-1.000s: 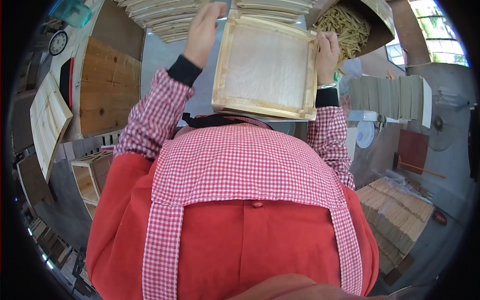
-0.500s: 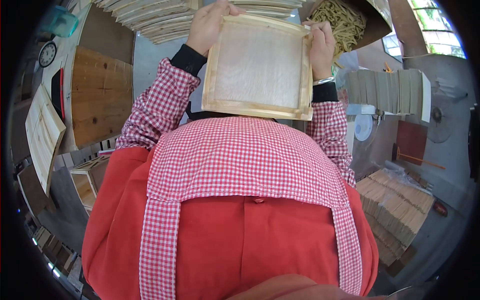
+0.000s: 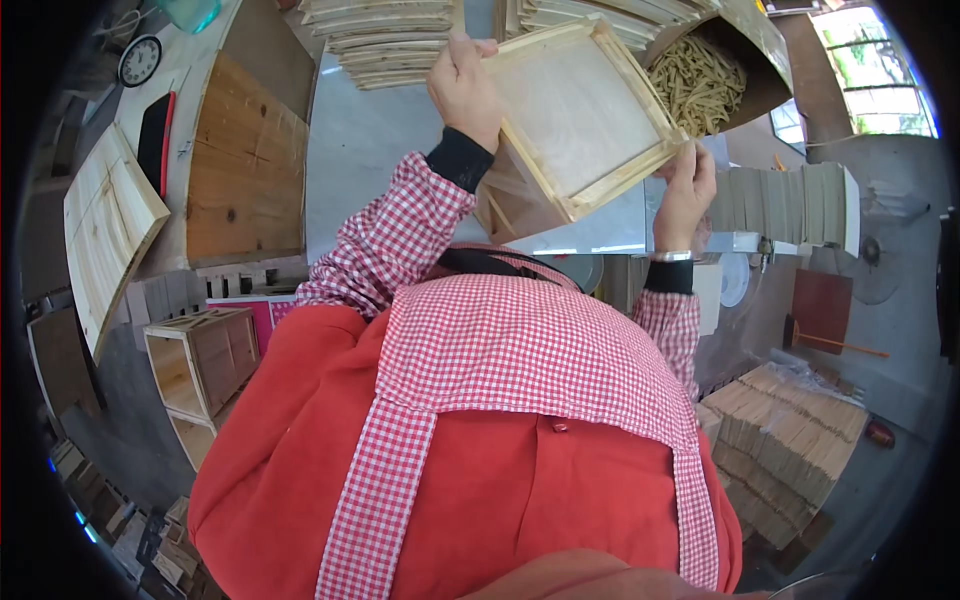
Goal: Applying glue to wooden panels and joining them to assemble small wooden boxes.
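A shallow square wooden frame with a pale thin panel [image 3: 580,112] is held up over the table, turned at a slant. My left hand [image 3: 468,92] is closed on its left edge near the upper left corner. At the lower right corner, the fingers of my right hand [image 3: 687,190] pinch the frame. Under its lower left side, partly covered, lies a brownish wooden piece [image 3: 513,195] on the light table [image 3: 370,150].
Stacks of thin wooden pieces [image 3: 385,35] stand at the table's far side. An open box [image 3: 765,60] holds many tan strips [image 3: 700,85]. To the left is a wooden cabinet [image 3: 245,165]; at right are grey stacked boards [image 3: 780,205] and bundled wood slats [image 3: 785,440].
The frame has moved right and tilted clockwise. My right hand has slid from its upper right side to the lower right corner, and my left hand has shifted right and nearer.
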`<action>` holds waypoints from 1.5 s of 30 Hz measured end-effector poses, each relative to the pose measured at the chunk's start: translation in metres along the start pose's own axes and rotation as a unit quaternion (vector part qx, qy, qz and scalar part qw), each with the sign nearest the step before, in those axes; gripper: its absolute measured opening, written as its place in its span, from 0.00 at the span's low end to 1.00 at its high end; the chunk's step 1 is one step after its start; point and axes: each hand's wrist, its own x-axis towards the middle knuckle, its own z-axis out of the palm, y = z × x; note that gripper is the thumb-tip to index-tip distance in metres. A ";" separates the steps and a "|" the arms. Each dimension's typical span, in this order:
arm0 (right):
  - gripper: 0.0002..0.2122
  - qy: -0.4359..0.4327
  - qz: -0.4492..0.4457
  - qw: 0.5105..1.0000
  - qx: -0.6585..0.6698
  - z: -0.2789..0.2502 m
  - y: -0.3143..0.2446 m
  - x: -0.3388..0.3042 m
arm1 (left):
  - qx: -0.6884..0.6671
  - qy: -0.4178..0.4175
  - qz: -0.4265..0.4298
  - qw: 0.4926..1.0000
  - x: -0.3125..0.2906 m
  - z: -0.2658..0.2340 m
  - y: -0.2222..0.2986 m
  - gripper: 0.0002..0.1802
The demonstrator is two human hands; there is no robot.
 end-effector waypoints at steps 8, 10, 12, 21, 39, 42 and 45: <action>0.08 -0.008 -0.039 0.999 -0.028 0.019 0.028 0.065 | 0.038 -0.113 -0.040 0.992 -0.055 -0.050 0.061 0.17; 0.08 -0.062 -0.036 0.997 -0.026 0.030 0.029 0.072 | 0.035 -0.118 -0.079 0.989 -0.045 -0.061 0.070 0.17; 0.08 -0.085 -0.036 0.995 -0.022 0.031 0.030 0.074 | 0.020 -0.134 -0.159 0.978 -0.035 -0.064 0.075 0.16; 0.10 -0.061 -0.039 0.997 -0.030 0.037 0.023 0.064 | 0.001 -0.298 -0.187 0.936 0.068 0.014 0.009 0.17; 0.12 -0.028 -0.065 0.997 -0.022 0.044 0.024 0.056 | 0.136 -0.262 -0.055 0.954 0.057 0.017 0.006 0.20; 0.11 -0.031 -0.124 0.989 -0.076 0.046 0.030 0.064 | 0.120 -0.259 -0.056 0.957 0.056 0.016 0.007 0.20; 0.12 -0.032 -0.147 0.983 -0.105 0.049 0.034 0.068 | 0.074 -0.243 -0.066 0.965 0.051 0.010 0.006 0.21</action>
